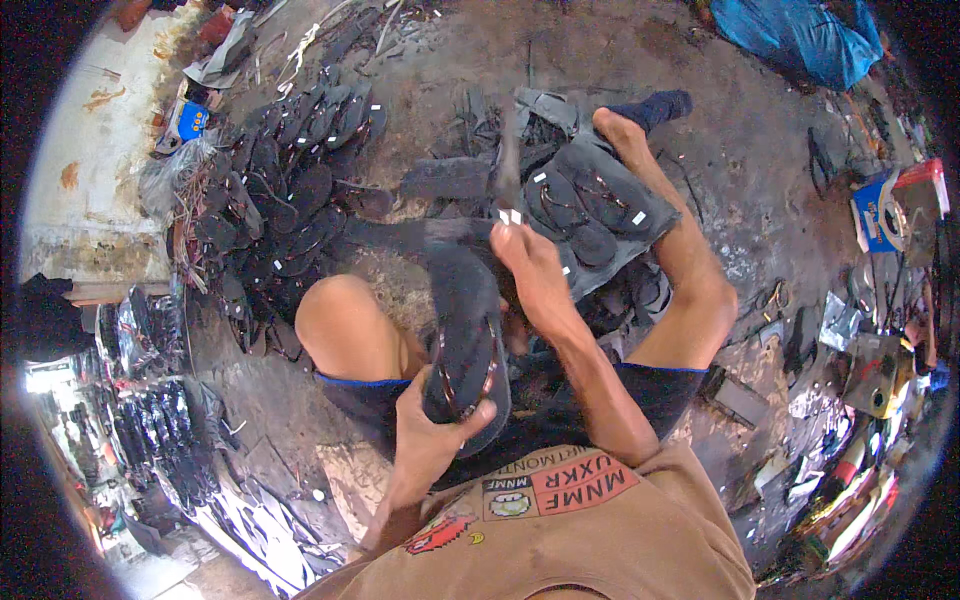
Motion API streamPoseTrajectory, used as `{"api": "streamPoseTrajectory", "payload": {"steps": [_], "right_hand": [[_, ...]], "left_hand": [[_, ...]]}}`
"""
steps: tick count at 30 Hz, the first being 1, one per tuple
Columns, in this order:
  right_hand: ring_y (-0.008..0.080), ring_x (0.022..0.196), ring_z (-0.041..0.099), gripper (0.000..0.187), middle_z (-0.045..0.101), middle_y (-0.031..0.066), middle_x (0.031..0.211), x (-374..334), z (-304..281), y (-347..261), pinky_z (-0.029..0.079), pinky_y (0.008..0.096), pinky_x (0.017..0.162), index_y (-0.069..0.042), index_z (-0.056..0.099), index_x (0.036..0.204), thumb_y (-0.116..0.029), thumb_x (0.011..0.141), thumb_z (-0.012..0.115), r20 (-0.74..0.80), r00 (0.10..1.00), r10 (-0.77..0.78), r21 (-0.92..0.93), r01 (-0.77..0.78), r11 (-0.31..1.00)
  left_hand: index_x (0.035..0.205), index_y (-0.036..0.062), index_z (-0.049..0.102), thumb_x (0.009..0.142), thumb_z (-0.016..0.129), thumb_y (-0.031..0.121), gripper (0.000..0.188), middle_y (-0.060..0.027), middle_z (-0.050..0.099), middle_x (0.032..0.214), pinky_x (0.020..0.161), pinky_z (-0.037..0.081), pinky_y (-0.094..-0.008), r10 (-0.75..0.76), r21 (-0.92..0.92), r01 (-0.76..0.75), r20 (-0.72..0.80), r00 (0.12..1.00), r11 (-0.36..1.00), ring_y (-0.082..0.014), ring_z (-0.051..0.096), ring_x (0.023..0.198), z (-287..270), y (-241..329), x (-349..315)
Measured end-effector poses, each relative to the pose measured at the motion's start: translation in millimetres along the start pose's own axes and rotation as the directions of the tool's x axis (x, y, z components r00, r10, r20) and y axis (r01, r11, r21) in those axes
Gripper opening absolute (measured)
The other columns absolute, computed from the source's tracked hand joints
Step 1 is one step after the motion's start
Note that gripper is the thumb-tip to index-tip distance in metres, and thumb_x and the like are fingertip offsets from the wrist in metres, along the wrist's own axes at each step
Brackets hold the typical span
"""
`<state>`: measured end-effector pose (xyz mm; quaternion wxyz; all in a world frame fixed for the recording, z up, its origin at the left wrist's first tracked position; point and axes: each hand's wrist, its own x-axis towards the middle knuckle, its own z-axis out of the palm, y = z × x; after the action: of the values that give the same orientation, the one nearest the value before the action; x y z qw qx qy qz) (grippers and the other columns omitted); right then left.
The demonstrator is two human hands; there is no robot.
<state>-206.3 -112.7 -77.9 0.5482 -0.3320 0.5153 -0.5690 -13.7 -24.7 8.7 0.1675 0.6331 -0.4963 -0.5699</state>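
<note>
My left hand (pixel 435 425) grips a black thong sandal (pixel 465 345) by one end, with the thumb over its sole and straps. The sandal's straps carry small shiny brown and reddish spots. Just beyond it, my right hand (pixel 535 280) is closed around a long, narrow dark tool (pixel 508 165), blurred and pointing away from me; its kind is unclear. Two small white patches (pixel 510 216) show at its fingertips. Under and beside this hand, several more black sandals with white labels (pixel 560 205) lie on a dark grey sheet against my right leg.
A large heap of black sandals (pixel 290 190) lies at the left. Dark slabs (pixel 445 178) are on the floor ahead. Beyond my right knee stand a blue and white box (pixel 875 215) and scattered tools and scraps. A blue plastic bag (pixel 800 40) is at the far right.
</note>
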Motion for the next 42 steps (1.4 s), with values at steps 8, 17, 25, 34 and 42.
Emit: {"api": "streamPoseTrajectory", "payload": {"steps": [8, 17, 25, 34, 42], "right_hand": [[0.0118, 0.069, 0.057, 0.031, 0.065, 0.0048, 0.076, -105.0, 0.7, -57.8, 0.048, 0.0340, 0.063, -0.004, 0.068, 0.122, -0.025, 0.100, 0.070, -0.046, 0.984, -0.174, -0.244, 0.158, 0.957], [0.0505, 0.086, 0.068, 0.033, 0.068, 0.0286, 0.089, -287.1, -63.4, -14.4, 0.053, 0.0527, 0.075, -0.004, 0.066, 0.114, -0.034, 0.102, 0.059, 0.091, 0.939, 0.332, -0.675, -0.187, 0.714], [0.0487, 0.080, 0.070, 0.044, 0.070, 0.0248, 0.080, -147.1, -71.5, -56.1, 0.053, 0.0587, 0.071, -0.012, 0.063, 0.128, -0.048, 0.105, 0.052, 0.313, 0.920, 0.235, -0.786, 0.112, 0.608], [0.0533, 0.083, 0.070, 0.065, 0.070, 0.0306, 0.079, -22.2, -9.4, -128.5, 0.055, 0.0620, 0.079, 0.001, 0.052, 0.141, -0.054, 0.107, 0.045, 0.581, 0.714, 0.391, -0.798, 0.404, 0.447], [0.0484, 0.074, 0.069, 0.039, 0.068, 0.0252, 0.076, -74.6, -15.1, -81.7, 0.052, 0.0510, 0.066, -0.001, 0.060, 0.124, -0.035, 0.110, 0.048, 0.267, 0.962, -0.064, -0.560, 0.209, 0.802]], "left_hand": [[0.134, -0.0005, 0.059, 0.102, 0.069, 0.036, 0.049, -0.0069, 0.071, 0.118, 0.091, 0.056, -0.0315, 0.205, -0.406, -0.147, 0.102, 0.973, 0.902, -0.0160, 0.069, 0.103, -25.4, 30.9, 26.8], [0.131, 0.0031, 0.062, 0.105, 0.064, 0.043, 0.048, -0.0030, 0.071, 0.114, 0.081, 0.057, -0.0264, 0.021, -0.593, 0.116, 0.219, 0.975, 0.797, -0.0102, 0.069, 0.095, -45.2, 9.9, -2.1], [0.148, -0.0025, 0.046, 0.105, 0.067, 0.031, 0.059, -0.0076, 0.063, 0.134, 0.107, 0.046, -0.0332, 0.020, -0.416, 0.081, 0.233, 0.972, 0.906, -0.0159, 0.058, 0.122, -45.9, 29.6, 2.3], [0.143, -0.0034, 0.049, 0.105, 0.066, 0.032, 0.055, -0.0085, 0.063, 0.129, 0.105, 0.047, -0.0326, 0.078, -0.318, 0.002, 0.238, 0.968, 0.948, -0.0151, 0.058, 0.119, -42.4, 34.1, 14.4], [0.146, 0.0116, 0.053, 0.108, 0.051, 0.037, 0.046, -0.0105, 0.065, 0.136, 0.108, 0.048, -0.0459, 0.368, -0.788, -0.144, 0.111, 0.923, 0.599, -0.0274, 0.061, 0.126, -19.8, -0.5, 39.0]]}}
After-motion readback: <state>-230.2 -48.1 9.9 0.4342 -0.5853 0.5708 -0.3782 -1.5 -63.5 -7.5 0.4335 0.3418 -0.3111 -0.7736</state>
